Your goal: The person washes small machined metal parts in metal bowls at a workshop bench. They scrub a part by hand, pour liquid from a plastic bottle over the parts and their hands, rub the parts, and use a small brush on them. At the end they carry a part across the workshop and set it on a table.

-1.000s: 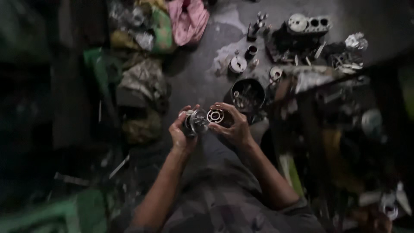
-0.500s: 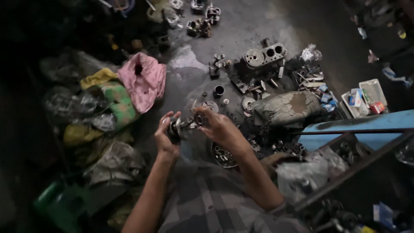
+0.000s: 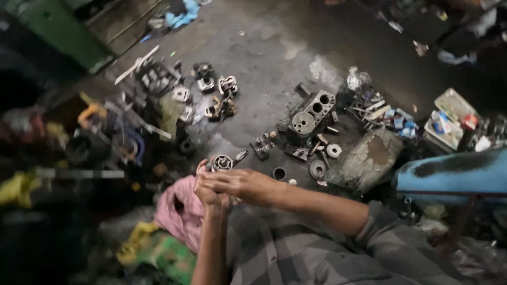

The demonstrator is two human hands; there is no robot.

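Observation:
Both my hands are together in front of me, above a greasy floor. My left hand (image 3: 209, 196) grips a small round metal engine part (image 3: 222, 162) with a short shaft sticking out to the right. My right hand (image 3: 240, 184) lies across the left, fingers wrapped on the same part from the near side. Most of the part is hidden by my fingers. My forearms and checked shirt fill the lower frame.
A metal cylinder block (image 3: 313, 112) lies on the floor with rings, bolts and small parts around it. Further parts (image 3: 219, 95) lie to the upper left. A pink rag (image 3: 177, 211) is under my left arm. A blue bench (image 3: 454, 171) and a tray (image 3: 449, 119) sit at the right.
The view has swung, so the floor parts now lie farther up and right. My hands stay closed together on the metal part, now with the right hand laid over the left.

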